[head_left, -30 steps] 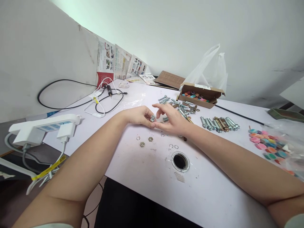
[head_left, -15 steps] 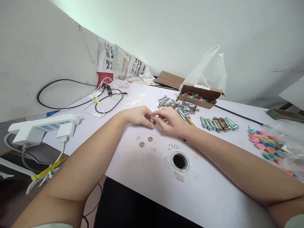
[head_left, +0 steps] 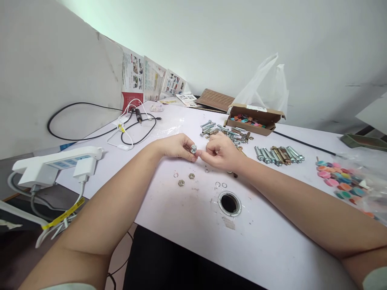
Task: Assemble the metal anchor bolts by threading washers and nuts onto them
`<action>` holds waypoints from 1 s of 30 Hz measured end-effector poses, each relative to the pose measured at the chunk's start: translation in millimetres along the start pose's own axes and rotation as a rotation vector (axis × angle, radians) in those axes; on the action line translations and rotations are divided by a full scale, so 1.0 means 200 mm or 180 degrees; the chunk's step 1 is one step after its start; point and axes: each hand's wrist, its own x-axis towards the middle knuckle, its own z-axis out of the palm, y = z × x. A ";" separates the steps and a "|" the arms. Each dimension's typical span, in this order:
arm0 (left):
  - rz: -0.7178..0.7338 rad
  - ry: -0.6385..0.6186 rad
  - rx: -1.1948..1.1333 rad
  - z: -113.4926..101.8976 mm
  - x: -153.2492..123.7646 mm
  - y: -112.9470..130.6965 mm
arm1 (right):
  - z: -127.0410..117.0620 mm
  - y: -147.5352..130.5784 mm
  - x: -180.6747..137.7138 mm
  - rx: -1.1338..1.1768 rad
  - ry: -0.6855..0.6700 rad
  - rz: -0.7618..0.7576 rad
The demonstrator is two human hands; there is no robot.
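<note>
Small metal fastener (head_left: 194, 149) pinched only at the fingertips of the left hand (head_left: 178, 146); by so slight a grip, or a nudge from the right thumb, it could be dropped, perhaps lost down the hole (head_left: 229, 204) in the desk (head_left: 272, 229). It is held just beside the right hand (head_left: 220, 152), which is curled; whether anything is grasped there cannot be told. Nuts (head_left: 191, 176) are scattered nearer the body.
</note>
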 end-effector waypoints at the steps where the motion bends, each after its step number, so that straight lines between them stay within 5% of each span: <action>1: 0.0007 -0.0010 -0.0044 0.00 0.00 0.00 | 0.00 0.00 0.00 0.0008 0.0081 0.0044; 7: 0.0040 -0.0016 -0.0012 0.00 0.01 -0.02 | 0.04 -0.01 -0.02 0.0542 -0.0121 0.0110; 12: 0.0052 0.0019 -0.0090 0.00 0.01 -0.02 | 0.04 0.00 -0.04 0.0289 0.0439 0.0179; 18: -0.0003 0.0013 -0.0079 0.00 0.01 -0.01 | 0.06 -0.01 -0.07 0.0701 -0.0005 0.0138; 23: 0.0028 -0.0004 -0.0055 0.00 0.01 -0.02 | 0.05 -0.02 -0.10 0.0531 0.0534 0.0304; 28: 0.0053 -0.0011 0.0012 0.00 0.01 -0.02 | 0.09 -0.01 -0.07 0.1303 -0.0064 0.0337; 30: 0.0066 0.0001 -0.0034 0.00 0.01 -0.02 | 0.09 0.00 -0.07 0.1134 0.0078 0.0249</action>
